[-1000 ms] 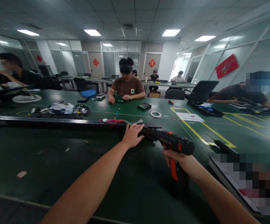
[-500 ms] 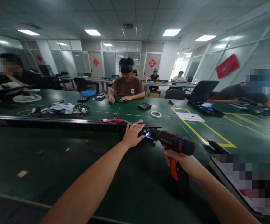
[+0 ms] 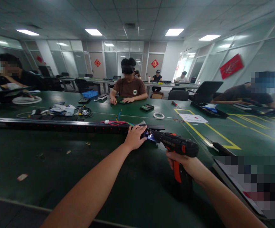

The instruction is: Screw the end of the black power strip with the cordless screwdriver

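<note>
My right hand (image 3: pixel 181 160) is wrapped round the handle of a black and orange cordless drill (image 3: pixel 177 144). The drill points left, its nose at a small panel with a lit display (image 3: pixel 149 134) near the right end of a long black metal bar (image 3: pixel 80 126). Over that end lies my left hand (image 3: pixel 135 137), fingers on top and thumb on the near side, gripping it just left of the display. The drill's tip and any screw there are too dark to make out. Red, green and yellow wires (image 3: pixel 115 123) come out behind the bar, left of my fingers.
Beyond the bar lie cables and bags (image 3: pixel 63 110), a blue basket (image 3: pixel 90 94), a black box (image 3: pixel 147 108) and a white ring (image 3: pixel 158 116). A black-handled tool (image 3: pixel 221 148) and a tablet-like board (image 3: pixel 237 186) lie to the right. Co-workers sit across the table.
Almost nothing differs. Both hands, the drill and the bar keep their places; the view has shifted very slightly.
</note>
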A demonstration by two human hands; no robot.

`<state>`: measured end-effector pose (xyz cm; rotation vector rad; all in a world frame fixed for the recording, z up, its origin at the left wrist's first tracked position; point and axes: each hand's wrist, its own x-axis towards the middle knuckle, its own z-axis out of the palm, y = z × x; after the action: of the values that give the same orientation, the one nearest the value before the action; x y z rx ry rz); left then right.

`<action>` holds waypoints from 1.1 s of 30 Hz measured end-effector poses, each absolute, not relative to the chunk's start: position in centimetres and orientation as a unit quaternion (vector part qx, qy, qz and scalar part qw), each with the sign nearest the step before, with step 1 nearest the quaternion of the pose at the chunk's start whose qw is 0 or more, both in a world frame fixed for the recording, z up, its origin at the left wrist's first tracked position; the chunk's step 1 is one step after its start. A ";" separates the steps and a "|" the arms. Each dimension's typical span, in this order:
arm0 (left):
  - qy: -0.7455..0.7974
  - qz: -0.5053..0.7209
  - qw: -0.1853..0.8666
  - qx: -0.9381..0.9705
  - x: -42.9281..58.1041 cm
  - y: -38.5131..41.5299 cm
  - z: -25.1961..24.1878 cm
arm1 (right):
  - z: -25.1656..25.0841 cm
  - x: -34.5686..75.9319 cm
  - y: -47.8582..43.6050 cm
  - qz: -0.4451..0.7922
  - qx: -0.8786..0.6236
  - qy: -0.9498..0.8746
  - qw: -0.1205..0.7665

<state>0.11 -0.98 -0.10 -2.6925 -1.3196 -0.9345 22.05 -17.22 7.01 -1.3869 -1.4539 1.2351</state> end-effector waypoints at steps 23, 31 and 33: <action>-0.420 -0.296 -0.004 -0.858 0.2 -1.2 0.2 | 7.0 21.7 -17.4 0.500 -0.548 -0.539 0.398; -0.417 -0.297 -0.006 -0.859 0.1 -1.1 0.2 | 7.2 21.6 -17.4 0.504 -0.538 -0.549 0.393; -0.417 -0.299 -0.004 -0.858 0.2 -1.1 0.1 | 7.2 21.6 -17.4 0.499 -0.539 -0.554 0.392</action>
<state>0.15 -1.08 0.11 -2.7022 -1.3143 -0.9415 21.64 -17.39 7.17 -1.3689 -1.4062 1.2678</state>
